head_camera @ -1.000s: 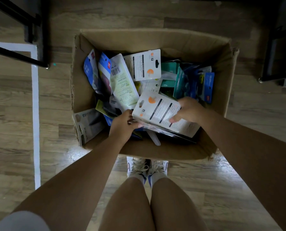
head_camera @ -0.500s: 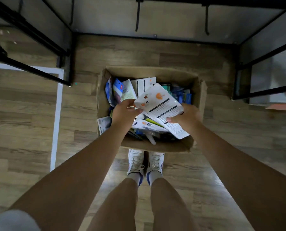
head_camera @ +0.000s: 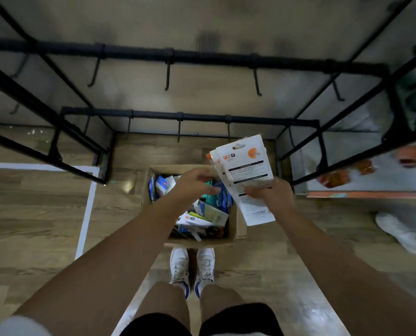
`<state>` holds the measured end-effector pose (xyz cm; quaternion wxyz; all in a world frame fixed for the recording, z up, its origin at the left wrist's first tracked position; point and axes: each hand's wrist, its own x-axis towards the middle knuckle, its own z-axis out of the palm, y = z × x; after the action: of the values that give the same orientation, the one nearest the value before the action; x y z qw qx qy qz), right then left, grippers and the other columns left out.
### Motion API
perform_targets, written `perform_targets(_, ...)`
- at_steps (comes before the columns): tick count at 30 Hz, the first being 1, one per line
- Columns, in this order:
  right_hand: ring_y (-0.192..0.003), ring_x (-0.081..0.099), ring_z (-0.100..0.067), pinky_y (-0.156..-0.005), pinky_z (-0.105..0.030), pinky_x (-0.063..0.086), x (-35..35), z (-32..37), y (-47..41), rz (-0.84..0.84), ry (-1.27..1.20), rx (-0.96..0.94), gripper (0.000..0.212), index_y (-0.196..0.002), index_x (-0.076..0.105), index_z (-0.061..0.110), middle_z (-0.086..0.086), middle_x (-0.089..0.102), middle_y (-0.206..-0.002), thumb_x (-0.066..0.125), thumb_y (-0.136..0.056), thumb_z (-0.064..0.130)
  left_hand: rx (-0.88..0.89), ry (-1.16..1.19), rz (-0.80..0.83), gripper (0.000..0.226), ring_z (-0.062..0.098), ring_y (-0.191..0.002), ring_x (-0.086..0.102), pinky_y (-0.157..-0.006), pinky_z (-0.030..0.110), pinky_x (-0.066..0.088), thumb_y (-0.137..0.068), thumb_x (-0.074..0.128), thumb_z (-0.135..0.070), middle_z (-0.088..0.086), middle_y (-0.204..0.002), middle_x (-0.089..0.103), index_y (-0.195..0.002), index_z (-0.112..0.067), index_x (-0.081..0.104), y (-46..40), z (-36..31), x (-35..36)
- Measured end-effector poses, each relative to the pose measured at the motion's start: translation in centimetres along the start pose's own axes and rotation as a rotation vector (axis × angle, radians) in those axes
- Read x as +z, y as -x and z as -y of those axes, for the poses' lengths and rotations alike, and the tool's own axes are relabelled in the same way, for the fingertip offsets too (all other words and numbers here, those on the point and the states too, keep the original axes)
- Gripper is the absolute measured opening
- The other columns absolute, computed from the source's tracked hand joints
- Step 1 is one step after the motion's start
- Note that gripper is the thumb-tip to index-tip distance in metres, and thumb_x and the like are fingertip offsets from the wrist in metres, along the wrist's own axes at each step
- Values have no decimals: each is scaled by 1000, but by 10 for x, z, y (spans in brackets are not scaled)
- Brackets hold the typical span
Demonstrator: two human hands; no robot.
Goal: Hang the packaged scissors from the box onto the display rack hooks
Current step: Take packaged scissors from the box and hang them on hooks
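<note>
My right hand (head_camera: 271, 194) grips a small stack of white packaged scissors (head_camera: 244, 170) with orange marks, held up above the right side of the cardboard box (head_camera: 236, 229). My left hand (head_camera: 197, 183) hovers over the box with fingers spread and holds nothing; it is blurred by motion. The box on the floor holds several more packages (head_camera: 202, 214) in blue, teal and white. The black display rack stands ahead, with an upper bar of hooks (head_camera: 168, 78) and a lower bar of hooks (head_camera: 179, 129), all bare.
Black rack frames (head_camera: 44, 132) stand at left and right. Another person's white shoe (head_camera: 405, 234) is on the floor at right, near a shelf edge with orange items (head_camera: 335, 178). White tape (head_camera: 86, 209) lines the wood floor at left. My feet (head_camera: 192, 267) stand just behind the box.
The packages rose out of the box in my right hand. My left hand let go of them and opened. My view tilted up, bringing both hook bars into sight.
</note>
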<state>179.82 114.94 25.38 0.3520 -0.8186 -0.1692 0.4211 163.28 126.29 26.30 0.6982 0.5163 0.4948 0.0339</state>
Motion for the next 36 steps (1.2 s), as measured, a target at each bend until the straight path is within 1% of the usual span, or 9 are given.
perform_targets(2, -89, 67, -23, -88, -41, 53, -12, 24, 18, -23, -87, -39, 25, -85, 69, 17, -8, 71, -97, 83, -67, 7, 52, -57, 31, 30, 4, -78, 62, -66, 12, 50, -76, 72, 5, 5, -91, 64, -91, -19, 62, 19, -28, 4)
perform_targets(5, -91, 67, -24, -88, -43, 54, -19, 59, 44, -4, -252, -101, 25, -88, 70, 16, -5, 71, -97, 80, -69, 3, 101, -89, 62, 45, 22, -104, 61, -88, 32, 50, -75, 75, -1, 10, -113, 65, -118, -6, 60, 44, -63, 0)
perform_targets(10, -73, 69, -14, -61, -25, 54, -18, 118, 91, 56, -492, -221, 22, -84, 70, 16, 3, 73, -82, 78, -71, 1, 127, -33, 101, 34, 15, -101, 59, -89, 29, 45, -83, 71, -13, -9, -101, 64, -113, -19, 57, 83, -96, -25)
perform_targets(14, -79, 71, -18, -67, -30, 55, -6, 152, 130, 85, -584, -299, 20, -90, 71, 14, 1, 75, -88, 75, -74, 2, 159, 18, 160, 70, 24, -112, 61, -101, 49, 42, -54, 88, -44, 0, -115, 69, -116, -23, 64, 113, -111, -50)
perform_targets(19, -89, 70, -29, -80, -45, 56, 29, 193, 164, 88, -617, -333, 25, -98, 72, 11, -5, 74, -95, 76, -74, 5, 234, 65, 258, 46, 20, -103, 66, -81, 32, 51, -69, 74, -28, -2, -110, 71, -113, -24, 63, 145, -121, -91)
perform_targets(22, -90, 70, -24, -78, -41, 57, 56, 223, 185, 58, -614, -403, 27, -100, 71, 14, -1, 74, -95, 77, -74, 7, 299, 139, 274, 41, 22, -103, 66, -87, 36, 52, -72, 77, -25, 2, -110, 71, -111, -21, 65, 163, -129, -128)
perform_targets(28, -88, 71, -19, -67, -31, 58, 117, 278, 219, 19, -618, -652, 33, -110, 63, 9, -3, 72, -101, 73, -78, 6, 273, 340, 428, 82, 27, -103, 67, -74, 38, 57, -39, 91, -49, 13, -116, 68, -109, -15, 68, 194, -140, -197)
perform_targets(33, -83, 71, -12, -63, -26, 56, 142, 310, 236, 21, -629, -765, 28, -104, 62, 13, -1, 72, -98, 72, -80, 7, 265, 371, 620, 88, 36, -109, 62, -75, 54, 56, -50, 88, -49, 16, -127, 61, -126, -16, 57, 216, -153, -245)
perform_targets(36, -86, 71, -13, -66, -28, 58, 146, 324, 236, 36, -530, -817, 34, -112, 60, 11, 0, 72, -102, 72, -80, 12, 314, 406, 591, 86, 34, -103, 65, -67, 49, 57, -50, 92, -33, 15, -121, 64, -126, -13, 56, 225, -159, -257)
